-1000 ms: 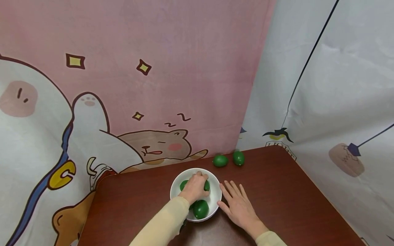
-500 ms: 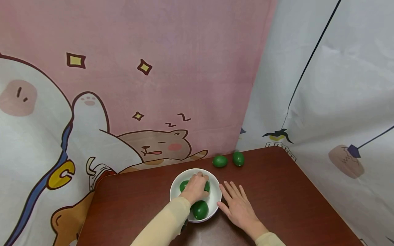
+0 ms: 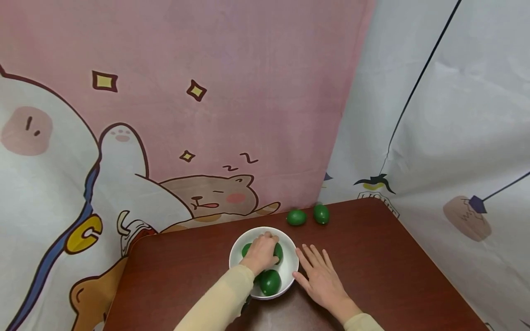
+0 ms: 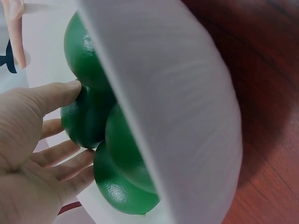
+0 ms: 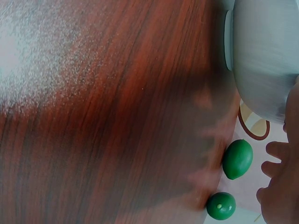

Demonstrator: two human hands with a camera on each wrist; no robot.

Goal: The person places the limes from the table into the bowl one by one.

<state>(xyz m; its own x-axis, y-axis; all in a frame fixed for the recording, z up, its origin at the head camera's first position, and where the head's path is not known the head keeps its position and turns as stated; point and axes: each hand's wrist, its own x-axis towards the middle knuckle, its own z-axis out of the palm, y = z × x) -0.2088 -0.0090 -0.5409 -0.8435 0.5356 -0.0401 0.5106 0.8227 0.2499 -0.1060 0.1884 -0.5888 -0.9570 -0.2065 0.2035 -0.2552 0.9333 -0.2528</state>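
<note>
A white bowl (image 3: 290, 269) with several green limes stands on the table before me. My left hand (image 3: 260, 253) reaches into it from above, thumb and fingers curled round a lime (image 4: 85, 119) in the left wrist view. Other limes lie against that one, including a near lime (image 3: 270, 282) at the bowl's front. My left hand covers part of the fruit. My right hand (image 3: 322, 278) lies flat with spread fingers at the bowl's right side, thumb and index fingertips right at the rim. It holds nothing.
Behind the bowl, near the table's back edge, sit two more limes, one on the left (image 3: 296, 217) and one on the right (image 3: 321, 214). The reddish-brown table (image 3: 393, 271) meets a printed cloth (image 3: 269, 115) at the back.
Both hands, the bowl and the limes keep their places; only the head view shifts very slightly.
</note>
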